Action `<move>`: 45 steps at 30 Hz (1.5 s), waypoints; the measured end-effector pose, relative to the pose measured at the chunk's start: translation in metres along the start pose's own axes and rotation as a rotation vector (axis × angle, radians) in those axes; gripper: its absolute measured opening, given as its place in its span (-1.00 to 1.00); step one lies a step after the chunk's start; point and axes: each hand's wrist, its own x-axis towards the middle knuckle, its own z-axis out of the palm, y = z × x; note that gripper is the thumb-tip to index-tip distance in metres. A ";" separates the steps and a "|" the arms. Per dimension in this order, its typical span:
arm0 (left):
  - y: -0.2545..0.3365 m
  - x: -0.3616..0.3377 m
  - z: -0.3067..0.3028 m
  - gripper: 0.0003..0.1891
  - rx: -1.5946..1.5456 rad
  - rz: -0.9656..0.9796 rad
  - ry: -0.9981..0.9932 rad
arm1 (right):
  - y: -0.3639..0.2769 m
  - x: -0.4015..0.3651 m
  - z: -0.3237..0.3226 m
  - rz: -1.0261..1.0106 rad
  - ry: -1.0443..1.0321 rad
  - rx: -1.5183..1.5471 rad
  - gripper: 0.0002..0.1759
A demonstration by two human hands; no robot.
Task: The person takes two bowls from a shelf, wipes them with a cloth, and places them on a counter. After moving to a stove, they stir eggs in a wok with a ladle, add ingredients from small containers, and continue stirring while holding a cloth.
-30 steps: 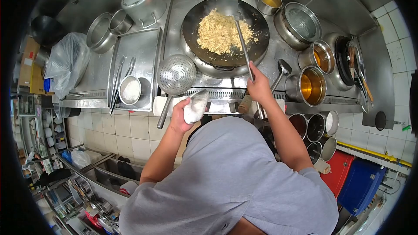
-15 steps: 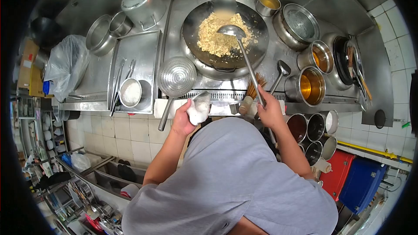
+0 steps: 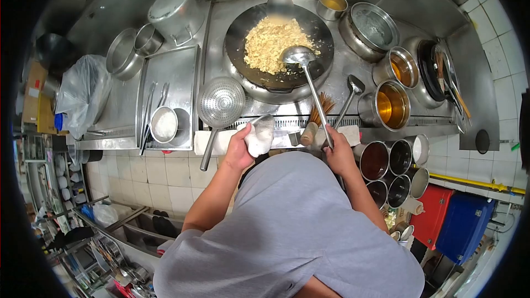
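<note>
My right hand (image 3: 340,158) is closed around the handle of a long steel ladle (image 3: 298,55). The ladle's bowl rests at the lower right edge of a pile of yellow, crumbly food (image 3: 269,44), inside a large dark wok (image 3: 323,27). In my left hand (image 3: 240,148) is a folded white cloth (image 3: 259,138), at the counter's front edge below the wok. A grey metal piece shows at the cloth's upper end; what it belongs to is hidden. Left of the wok lies a perforated strainer (image 3: 222,102), its handle pointing toward me.
A bamboo brush (image 3: 317,118) and a spatula (image 3: 354,85) lie right of the ladle handle. Pots of amber liquid (image 3: 391,107) stand farther right. On the left, a tray (image 3: 185,69) holds tongs and a bowl of white powder (image 3: 164,124). Several containers (image 3: 374,160) sit below the counter.
The ladle's bowl has moved down toward the wok's near side, and my right hand has come closer to my body. The food pile has spread leftward. My left hand keeps the cloth.
</note>
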 end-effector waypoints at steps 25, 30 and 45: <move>-0.006 -0.029 0.004 -0.46 -0.002 0.045 0.121 | 0.013 0.001 -0.021 0.445 0.034 0.794 -0.19; -0.006 -0.027 -0.004 -0.44 -0.011 0.055 0.138 | 0.006 -0.004 -0.030 0.490 -0.044 1.198 -0.21; 0.000 -0.009 0.009 -0.39 0.055 0.070 0.132 | 0.057 0.177 -0.112 -0.276 0.458 0.056 -0.10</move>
